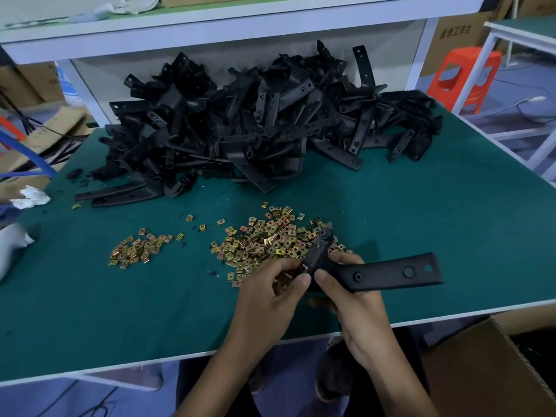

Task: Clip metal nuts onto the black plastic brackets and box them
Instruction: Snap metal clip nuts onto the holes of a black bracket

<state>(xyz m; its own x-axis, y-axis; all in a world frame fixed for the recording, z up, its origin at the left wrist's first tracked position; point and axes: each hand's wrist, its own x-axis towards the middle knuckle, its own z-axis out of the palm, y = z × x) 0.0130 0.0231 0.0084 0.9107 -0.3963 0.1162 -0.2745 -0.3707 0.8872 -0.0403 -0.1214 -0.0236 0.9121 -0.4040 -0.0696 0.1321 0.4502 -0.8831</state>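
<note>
Slippage is the main risk: the left hand (270,284) pinches a clip nut (304,268) against the near end of the black bracket (379,273), and the right hand (350,291) is clenched around that same bracket at its bend, the long arm jutting out to the right of the grip. If the nut goes on crooked, or the thumbs press off-centre, it could spring off into the loose nut pile (270,239) just beyond the grip and be lost among the rest. The bracket is held low over the near part of the green surface (451,206), so a fumble could also send it over the edge.

Left of the grip, a smaller nut heap (138,246) lies on the surface, with stray nuts between the two heaps. Further out, ahead of the grip, a big tangled bracket pile (255,121) sits under a white shelf (210,28). To the right and below the grip an open cardboard box (481,365) waits beside the person's knees; an orange stool (463,76) stands far right, behind the surface, among stacked cartons.
</note>
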